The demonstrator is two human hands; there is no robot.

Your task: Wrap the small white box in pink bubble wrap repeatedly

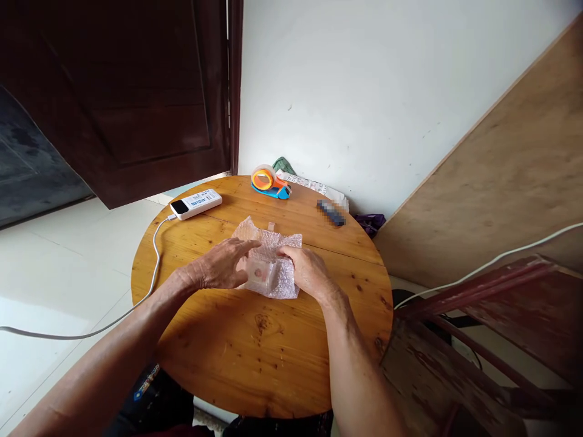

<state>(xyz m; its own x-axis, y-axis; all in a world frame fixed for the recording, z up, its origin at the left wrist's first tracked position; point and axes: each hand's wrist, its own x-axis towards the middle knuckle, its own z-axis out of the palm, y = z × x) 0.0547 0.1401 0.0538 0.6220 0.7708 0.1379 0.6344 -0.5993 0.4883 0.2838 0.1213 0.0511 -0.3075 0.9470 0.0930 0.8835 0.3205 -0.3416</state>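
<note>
A sheet of bubble wrap (pixel 286 280) lies spread on the round wooden table, its far edges raised and crinkled. On its near part rests a small, flat, see-through packet or case (pixel 260 273) with a reddish spot in the middle; what is inside is too small to tell. My left hand (pixel 228 264) is at the left edge of the wrap, fingers apart, beside the small case. At the right side, my right hand (pixel 308 270) pinches the bubble wrap between thumb and fingers, the fingers partly hidden.
On the table (pixel 255 364) are a white power bank (pixel 197 204) with a cable (pixel 157 243) at left, an orange and blue tape dispenser (pixel 269 182) at the back, and a blurred dark object (pixel 331 212) at right. A wall stands behind, a dark door (pixel 136 91) at left.
</note>
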